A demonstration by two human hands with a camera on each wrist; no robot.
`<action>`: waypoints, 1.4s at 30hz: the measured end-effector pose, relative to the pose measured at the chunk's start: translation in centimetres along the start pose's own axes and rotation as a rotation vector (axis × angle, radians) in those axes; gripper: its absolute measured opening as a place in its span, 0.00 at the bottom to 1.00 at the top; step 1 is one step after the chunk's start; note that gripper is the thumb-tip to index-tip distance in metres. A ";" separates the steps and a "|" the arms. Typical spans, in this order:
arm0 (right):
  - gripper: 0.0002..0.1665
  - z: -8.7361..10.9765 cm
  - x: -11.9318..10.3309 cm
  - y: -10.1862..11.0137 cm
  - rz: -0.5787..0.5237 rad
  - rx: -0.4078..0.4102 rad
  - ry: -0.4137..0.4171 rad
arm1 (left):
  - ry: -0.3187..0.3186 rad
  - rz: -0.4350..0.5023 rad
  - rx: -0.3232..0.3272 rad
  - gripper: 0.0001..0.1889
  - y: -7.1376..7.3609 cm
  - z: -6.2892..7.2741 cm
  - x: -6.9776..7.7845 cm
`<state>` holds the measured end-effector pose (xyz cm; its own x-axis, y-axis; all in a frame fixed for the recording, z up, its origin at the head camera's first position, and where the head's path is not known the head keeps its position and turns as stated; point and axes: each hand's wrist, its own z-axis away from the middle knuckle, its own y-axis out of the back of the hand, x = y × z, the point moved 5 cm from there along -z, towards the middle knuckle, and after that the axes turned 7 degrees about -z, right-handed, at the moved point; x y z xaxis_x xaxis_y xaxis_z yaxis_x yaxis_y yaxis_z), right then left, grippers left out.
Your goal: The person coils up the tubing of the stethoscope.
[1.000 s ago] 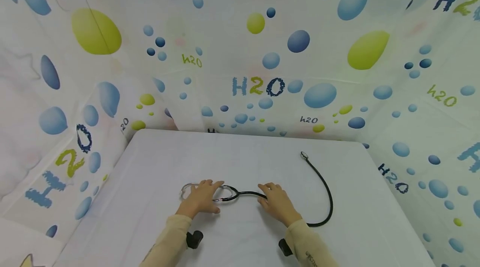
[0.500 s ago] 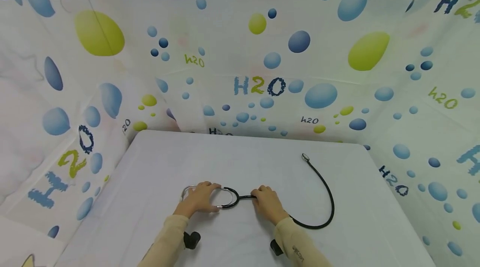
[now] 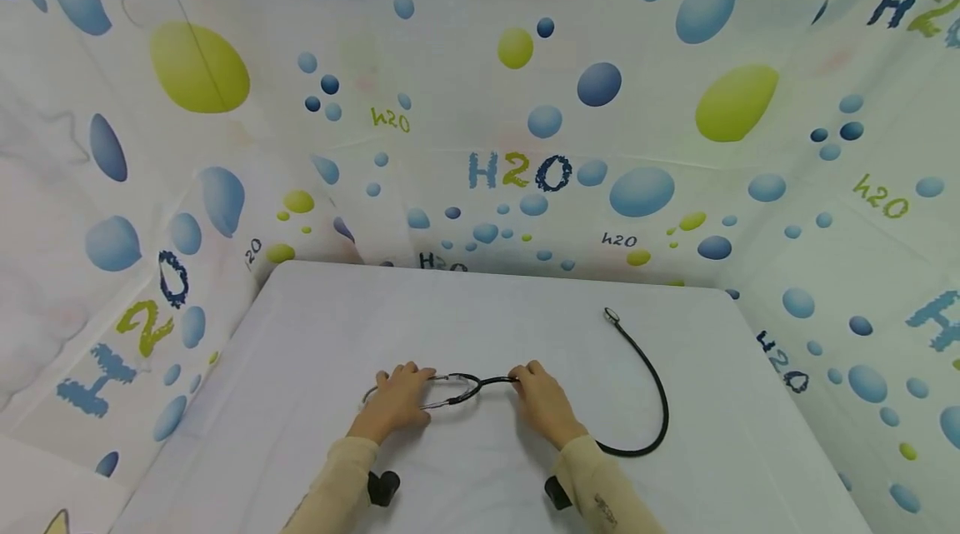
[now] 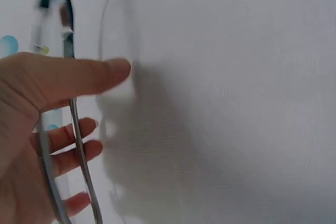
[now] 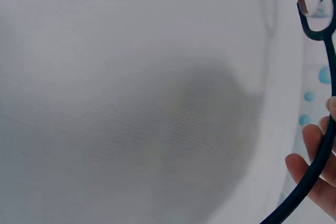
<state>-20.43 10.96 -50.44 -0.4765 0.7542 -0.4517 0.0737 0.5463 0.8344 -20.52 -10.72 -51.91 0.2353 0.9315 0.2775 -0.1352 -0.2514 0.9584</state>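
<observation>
"H2O" and "h2o" in blue and green, repeated across the bubble-printed curtain [image 3: 525,101]

- A makeshift recording booth, not a lived-in room: white plastic sheeting printed with blue and green bubbles and "H2O" lettering [image 3: 517,172] fills the frame's upper half.
- A plain white cloth-covered table [image 3: 315,326] sits lower centre.

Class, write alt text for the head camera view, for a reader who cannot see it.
Two hands hold a stethoscope over a white table: the left hand grips its metal ear tubes, the right hand its black tubing, which curves right and back to the chest piece. Bubble-printed sheets surround the table.
</observation>
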 end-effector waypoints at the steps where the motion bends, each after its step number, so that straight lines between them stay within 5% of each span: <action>1: 0.05 -0.1 -0.1 0.5 -0.011 0.031 0.012 | 0.004 0.036 -0.001 0.35 0.1 0.0 0.0; 6: 0.06 -0.6 -0.1 2.6 -0.045 0.143 0.062 | 0.002 0.222 -0.001 0.34 0.8 0.1 0.6; 15: 0.07 -1.0 0.4 4.4 -0.053 0.202 0.060 | -0.026 0.263 0.069 0.25 2.4 0.1 2.1; 24: 0.07 -0.9 0.7 4.8 -0.063 0.201 0.045 | -0.065 0.320 0.096 0.25 2.5 0.2 2.3; 31: 0.08 -0.8 1.0 4.3 -0.081 0.179 0.021 | -0.083 0.295 0.225 0.24 3.7 0.3 2.4; 42: 0.09 -0.7 -0.3 3.6 -0.074 0.112 0.020 | -0.122 0.203 0.319 0.30 3.7 0.2 2.4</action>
<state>-20.68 12.43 -47.12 -0.5015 0.7035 -0.5035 0.1345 0.6384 0.7579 -20.28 -9.50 -47.67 0.3493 0.8214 0.4508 0.1105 -0.5139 0.8507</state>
